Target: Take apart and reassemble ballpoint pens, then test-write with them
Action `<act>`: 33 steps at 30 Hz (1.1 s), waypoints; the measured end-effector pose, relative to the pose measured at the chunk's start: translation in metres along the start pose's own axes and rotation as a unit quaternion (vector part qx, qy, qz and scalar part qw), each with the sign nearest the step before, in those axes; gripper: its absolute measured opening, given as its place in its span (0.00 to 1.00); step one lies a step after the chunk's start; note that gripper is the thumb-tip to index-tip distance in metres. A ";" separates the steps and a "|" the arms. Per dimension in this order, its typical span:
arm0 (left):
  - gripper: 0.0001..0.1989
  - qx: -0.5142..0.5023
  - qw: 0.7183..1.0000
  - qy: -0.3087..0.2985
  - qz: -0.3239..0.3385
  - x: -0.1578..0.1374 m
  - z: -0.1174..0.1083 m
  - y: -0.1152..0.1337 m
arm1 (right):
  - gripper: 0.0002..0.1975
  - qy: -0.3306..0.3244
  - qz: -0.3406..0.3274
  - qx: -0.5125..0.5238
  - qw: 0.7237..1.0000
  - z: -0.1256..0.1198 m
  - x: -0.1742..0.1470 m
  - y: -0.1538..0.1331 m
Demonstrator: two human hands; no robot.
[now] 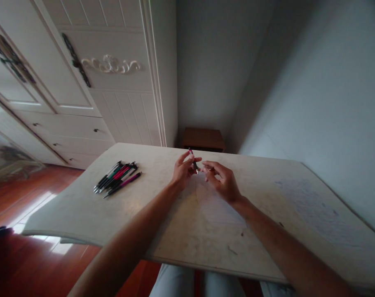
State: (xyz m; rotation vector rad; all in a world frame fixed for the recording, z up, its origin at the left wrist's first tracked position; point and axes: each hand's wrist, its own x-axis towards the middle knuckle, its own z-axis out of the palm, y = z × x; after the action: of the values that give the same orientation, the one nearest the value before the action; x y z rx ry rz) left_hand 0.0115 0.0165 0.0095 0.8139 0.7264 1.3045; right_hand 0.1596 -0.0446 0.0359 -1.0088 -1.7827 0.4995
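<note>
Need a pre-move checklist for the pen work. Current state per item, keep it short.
1. Slim dark pen with a pink end in the left-hand grip: ok, held between the fingers.
2. Pen's metallic tip aimed down: ok, angled toward the pale, worn tabletop.
3. Right-hand grip unoccupied: cannot tell, curled fingers beside the pen could hide something small.
4. Loose pile of slim multicoloured pens on the tabletop: ok, lying together left of the left hand.
5. Thin, pale sheet of paper in full view: not ok, right hand and forearm overlap it in the picture.
</note>
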 end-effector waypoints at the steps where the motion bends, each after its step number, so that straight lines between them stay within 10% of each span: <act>1: 0.31 -0.001 1.000 -0.004 -0.001 0.000 0.000 0.000 | 0.15 0.018 0.025 0.005 1.000 -0.003 0.001 0.004; 11: 0.19 -0.022 0.998 -0.055 0.003 -0.004 0.000 0.007 | 0.27 -0.012 0.120 -0.004 0.993 0.000 -0.004 0.013; 33: 0.10 -0.036 0.996 -0.075 -0.031 -0.001 -0.003 0.017 | 0.23 0.204 0.260 0.230 0.915 -0.011 0.013 0.037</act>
State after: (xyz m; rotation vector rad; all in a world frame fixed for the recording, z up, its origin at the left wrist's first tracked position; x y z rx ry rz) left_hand 0.0002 0.0171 0.0220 0.8156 0.5789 1.1935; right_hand 0.1821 -0.0143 0.0212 -1.1391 -0.9494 0.9134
